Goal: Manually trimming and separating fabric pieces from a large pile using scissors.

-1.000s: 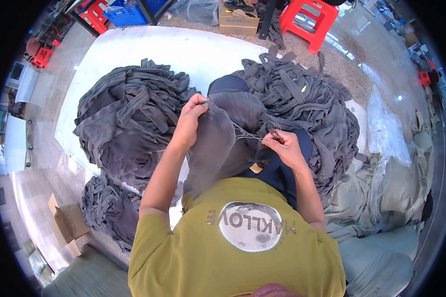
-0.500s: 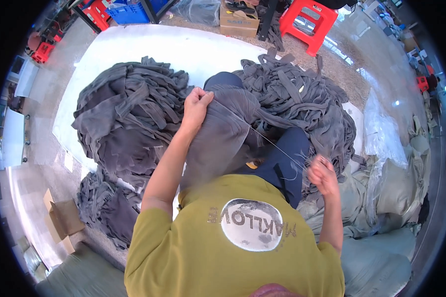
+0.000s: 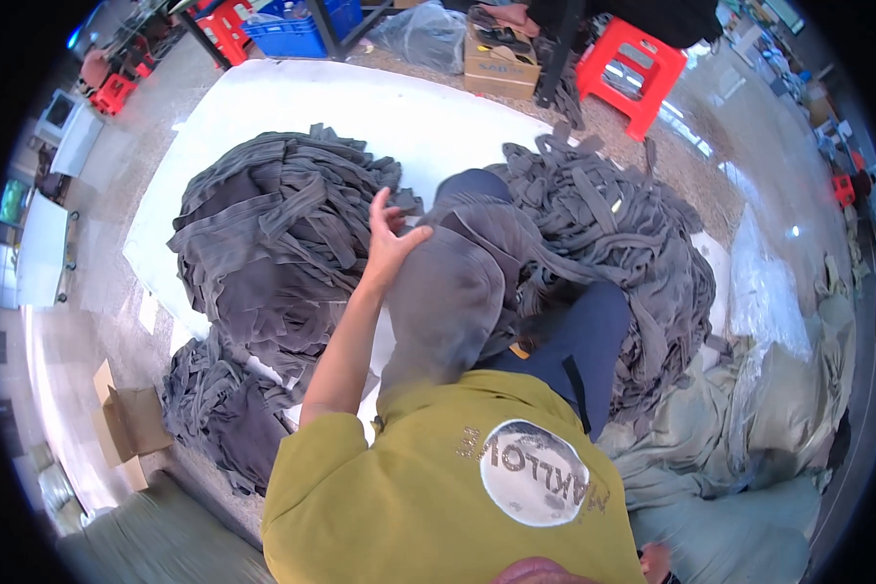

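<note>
My left hand (image 3: 389, 237) has its fingers spread, and the thumb rests at the edge of a dark grey cloth piece (image 3: 448, 292) draped over my left knee. Nothing is gripped in that hand. Down at the lower edge, beside my shirt, a small part of my right hand (image 3: 655, 562) shows; its fingers are mostly hidden. To the left lies a big heap of stacked grey cloth pieces (image 3: 273, 214). A looser, tangled grey heap (image 3: 603, 214) sits to the right, and a strip of cloth runs from my lap toward it.
A white sheet (image 3: 380, 90) lies on the floor under the heaps. A smaller dark cloth pile (image 3: 219, 414) and an open cardboard box (image 3: 131, 423) are at the left. Beyond stand a blue crate (image 3: 292, 37) and a red stool (image 3: 633, 70). Pale green bundles (image 3: 711, 428) lie at the right.
My left hand has gone from pinching the cloth to open fingers. My right hand has dropped from beside the right heap to the lower edge. The pale thread stretched between them no longer shows.
</note>
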`<state>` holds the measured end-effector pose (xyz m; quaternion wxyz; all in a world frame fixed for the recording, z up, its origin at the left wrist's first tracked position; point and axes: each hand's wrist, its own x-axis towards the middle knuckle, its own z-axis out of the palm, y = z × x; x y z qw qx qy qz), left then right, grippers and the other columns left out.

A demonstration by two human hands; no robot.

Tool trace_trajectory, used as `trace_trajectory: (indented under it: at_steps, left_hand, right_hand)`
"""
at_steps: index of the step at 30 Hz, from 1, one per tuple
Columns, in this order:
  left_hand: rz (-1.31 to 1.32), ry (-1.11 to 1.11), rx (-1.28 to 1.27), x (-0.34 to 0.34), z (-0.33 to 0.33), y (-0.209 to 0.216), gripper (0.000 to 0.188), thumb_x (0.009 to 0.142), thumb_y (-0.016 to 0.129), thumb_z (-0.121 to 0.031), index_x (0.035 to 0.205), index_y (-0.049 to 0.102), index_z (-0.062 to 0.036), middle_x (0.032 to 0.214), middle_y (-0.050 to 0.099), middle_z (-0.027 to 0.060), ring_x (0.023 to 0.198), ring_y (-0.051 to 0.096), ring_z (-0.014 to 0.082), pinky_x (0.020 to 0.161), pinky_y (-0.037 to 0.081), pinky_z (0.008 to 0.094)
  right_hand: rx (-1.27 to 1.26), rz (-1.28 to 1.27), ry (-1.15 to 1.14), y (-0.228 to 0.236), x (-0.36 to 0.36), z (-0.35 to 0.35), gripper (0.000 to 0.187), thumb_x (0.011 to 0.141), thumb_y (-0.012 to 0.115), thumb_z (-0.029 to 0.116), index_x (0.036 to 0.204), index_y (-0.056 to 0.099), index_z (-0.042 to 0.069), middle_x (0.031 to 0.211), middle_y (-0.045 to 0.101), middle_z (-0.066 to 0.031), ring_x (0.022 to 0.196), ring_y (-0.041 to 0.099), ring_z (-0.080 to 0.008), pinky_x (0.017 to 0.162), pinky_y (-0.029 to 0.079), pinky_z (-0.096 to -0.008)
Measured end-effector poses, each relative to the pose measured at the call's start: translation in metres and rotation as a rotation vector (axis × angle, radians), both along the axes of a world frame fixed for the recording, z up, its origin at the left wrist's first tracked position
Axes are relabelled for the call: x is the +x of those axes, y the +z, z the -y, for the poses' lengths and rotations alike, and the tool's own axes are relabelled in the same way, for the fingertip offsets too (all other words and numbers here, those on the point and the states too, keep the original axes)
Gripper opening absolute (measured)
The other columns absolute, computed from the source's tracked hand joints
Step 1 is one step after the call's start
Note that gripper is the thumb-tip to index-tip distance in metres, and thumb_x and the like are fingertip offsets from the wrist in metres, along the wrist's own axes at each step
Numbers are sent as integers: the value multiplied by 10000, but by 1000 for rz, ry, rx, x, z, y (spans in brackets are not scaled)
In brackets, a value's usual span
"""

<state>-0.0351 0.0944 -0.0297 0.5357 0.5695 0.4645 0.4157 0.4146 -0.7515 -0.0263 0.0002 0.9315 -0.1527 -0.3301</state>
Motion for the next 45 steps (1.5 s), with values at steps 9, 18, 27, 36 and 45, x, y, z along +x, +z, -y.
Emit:
trace_trajectory:
  at_steps: [9, 18, 27, 36, 45]
  left_hand:
    - [-562, -392, 505, 5, -29, 55, 161, 865, 700, -149, 936, 648, -14, 848, 632, 156, 755, 627, 242, 696, 492, 359]
    - [-1217, 416, 734, -374, -262, 179, 356, 996, 528, -361, 1228, 627, -110, 1000, 695, 200, 895, 684, 346, 759, 508, 432]
    - [-1878, 490, 387, -390, -234, 145, 678, 878, 627, -542, 1397, 488, -128, 1243, 600, 226, 1154, 573, 407, 940, 471, 481]
    - [-941, -362, 754, 44, -118, 79, 401, 835, 693, -77, 1213, 584, 4, 1216, 581, 202, 1140, 541, 393, 977, 436, 437]
    - [211, -743, -356, 279, -1, 58, 325, 910, 693, -240, 1154, 632, -35, 1089, 686, 101, 994, 661, 233, 867, 527, 353]
  right_hand:
    - [601, -79, 165, -111, -133, -156, 292, 833, 680, 336, 771, 688, 52, 657, 630, -75, 562, 580, -166, 503, 418, -389]
    - [555, 130, -89, -111, -66, -286, 241, 919, 578, 180, 845, 724, 3, 645, 630, -97, 488, 610, -158, 492, 512, -317]
    - [398, 498, 658, -100, 52, -450, 319, 912, 596, 374, 983, 685, 76, 977, 644, -231, 929, 620, -420, 789, 473, -497]
    - [243, 439, 658, -117, 115, -516, 344, 759, 731, 262, 1082, 691, 150, 1157, 596, -159, 1061, 623, -343, 896, 514, -430]
    - [1149, 277, 602, 21, 113, -518, 293, 791, 727, 135, 1007, 645, -45, 834, 662, -48, 766, 579, -123, 723, 478, -312]
